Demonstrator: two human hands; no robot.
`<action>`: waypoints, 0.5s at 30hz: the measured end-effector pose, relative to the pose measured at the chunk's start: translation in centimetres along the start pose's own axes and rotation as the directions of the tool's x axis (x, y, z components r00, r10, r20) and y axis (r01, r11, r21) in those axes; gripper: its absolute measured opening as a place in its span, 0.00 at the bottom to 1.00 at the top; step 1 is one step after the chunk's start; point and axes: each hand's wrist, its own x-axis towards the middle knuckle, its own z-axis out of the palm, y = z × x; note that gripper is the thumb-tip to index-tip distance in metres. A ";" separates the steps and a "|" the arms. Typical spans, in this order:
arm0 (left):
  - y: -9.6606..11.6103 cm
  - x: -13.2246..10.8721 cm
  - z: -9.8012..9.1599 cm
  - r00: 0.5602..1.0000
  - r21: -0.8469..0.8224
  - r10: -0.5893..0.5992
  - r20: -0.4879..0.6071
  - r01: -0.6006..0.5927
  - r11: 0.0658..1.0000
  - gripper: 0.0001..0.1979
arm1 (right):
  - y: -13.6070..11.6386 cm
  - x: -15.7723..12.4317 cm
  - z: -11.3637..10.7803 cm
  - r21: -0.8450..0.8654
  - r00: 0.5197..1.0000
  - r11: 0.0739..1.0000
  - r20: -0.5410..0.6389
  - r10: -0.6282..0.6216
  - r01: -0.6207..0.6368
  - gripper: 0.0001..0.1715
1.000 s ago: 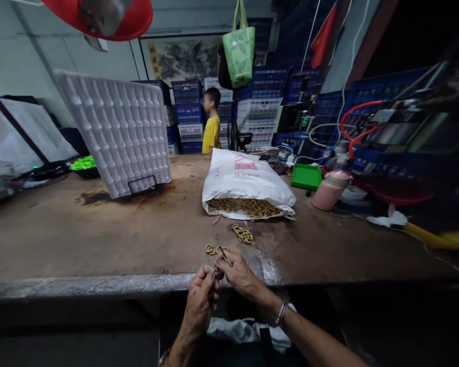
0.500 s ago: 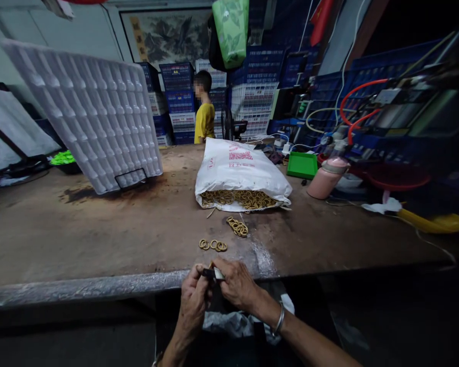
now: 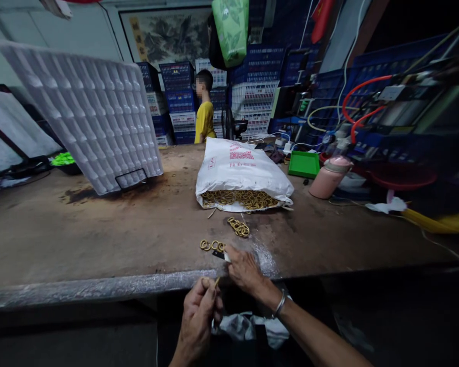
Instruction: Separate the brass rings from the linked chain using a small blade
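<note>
Rings (image 3: 213, 245) lie loose at lower centre of the bench (image 3: 99, 239). Left hand (image 3: 199, 311) pinches one small ring below the edge — steadied for work; right hand (image 3: 245, 267) grasps a small dark tool (image 3: 222, 255), tip beside the rings, fed by the open bag (image 3: 243, 176).

The left hand (image 3: 198, 312) is hovering low at about 6 o'clock, fingers (image 3: 208, 288) curling into a pinch. The right hand (image 3: 244, 267) is reaching toward 12 o'clock, fingers pinching, forearm trailing toward 4 o'clock.
</note>
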 end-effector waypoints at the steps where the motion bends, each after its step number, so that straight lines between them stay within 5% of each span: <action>1: 0.1 0.0 0.0 0.999 -0.061 -0.041 -0.023 0.040 0.997 0.16 | 0.0 0.5 -0.1 -0.006 1.000 1.000 -0.015 -0.014 0.014 0.17; 5: 0.1 0.6 -0.8 0.988 -0.189 -0.107 -0.108 0.085 0.978 0.20 | -0.7 2.7 0.9 -0.028 0.993 0.995 -0.056 -0.100 0.099 0.16; 9: -1.5 2.2 -2.8 0.988 -0.139 -0.146 -0.052 0.138 0.981 0.23 | -1.0 5.4 3.5 -0.088 0.991 0.991 -0.082 -0.104 0.096 0.18; 15: -3.5 5.6 -5.5 0.999 -0.222 0.004 -0.052 -0.015 0.975 0.26 | 0.5 8.6 6.4 -0.141 0.990 0.982 -0.049 -0.132 0.124 0.16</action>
